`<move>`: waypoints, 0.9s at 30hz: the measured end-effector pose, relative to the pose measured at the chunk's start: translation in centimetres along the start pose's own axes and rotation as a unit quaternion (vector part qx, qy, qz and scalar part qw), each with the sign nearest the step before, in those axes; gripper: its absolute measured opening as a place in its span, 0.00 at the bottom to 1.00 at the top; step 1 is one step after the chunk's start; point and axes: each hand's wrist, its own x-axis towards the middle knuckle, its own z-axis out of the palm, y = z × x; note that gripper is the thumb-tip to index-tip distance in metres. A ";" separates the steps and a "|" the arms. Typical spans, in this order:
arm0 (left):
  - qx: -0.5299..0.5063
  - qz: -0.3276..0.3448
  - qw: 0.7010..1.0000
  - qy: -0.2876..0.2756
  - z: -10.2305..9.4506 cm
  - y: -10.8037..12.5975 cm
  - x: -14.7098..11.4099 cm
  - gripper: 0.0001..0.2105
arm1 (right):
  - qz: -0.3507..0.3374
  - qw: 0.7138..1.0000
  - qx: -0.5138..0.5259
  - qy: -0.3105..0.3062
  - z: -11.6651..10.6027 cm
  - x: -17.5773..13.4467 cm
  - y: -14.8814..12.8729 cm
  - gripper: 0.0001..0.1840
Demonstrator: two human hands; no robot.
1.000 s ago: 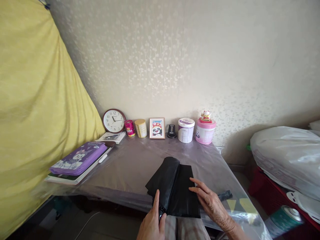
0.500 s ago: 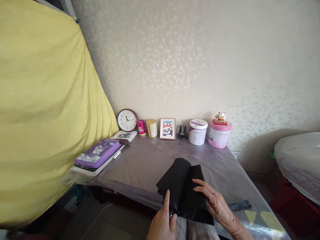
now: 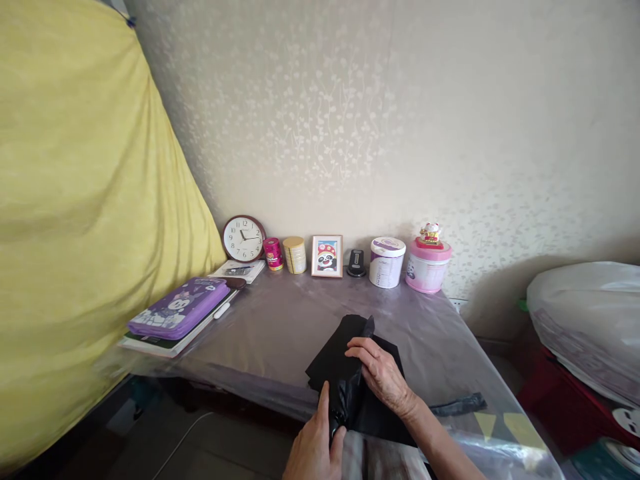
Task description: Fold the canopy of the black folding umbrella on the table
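surface: plastic-covered table (image 3: 280,327), beige wall beyond the hands
writing: none readable
left hand (image 3: 315,447): gripping umbrella (image 3: 345,373)
right hand (image 3: 383,373): flat, pressing umbrella

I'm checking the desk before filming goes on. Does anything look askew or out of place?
Only small things. A black strap lies loose at the table's right edge, apart from the black folded fabric under the right hand and left hand. The back row stands upright.
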 end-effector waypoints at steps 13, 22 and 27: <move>0.040 -0.023 0.999 -0.016 0.9 0.0 0.2 0.32 | 0.042 0.997 -0.031 -0.050 2.4 1.7 0.4 0.10; 0.106 -0.017 0.994 -0.037 0.9 0.4 0.3 0.30 | 0.016 0.995 -0.081 -0.060 2.7 2.3 0.4 0.12; 0.135 -0.021 0.989 -0.052 0.9 0.4 0.6 0.28 | 0.016 0.994 -0.083 -0.073 2.8 2.7 0.3 0.12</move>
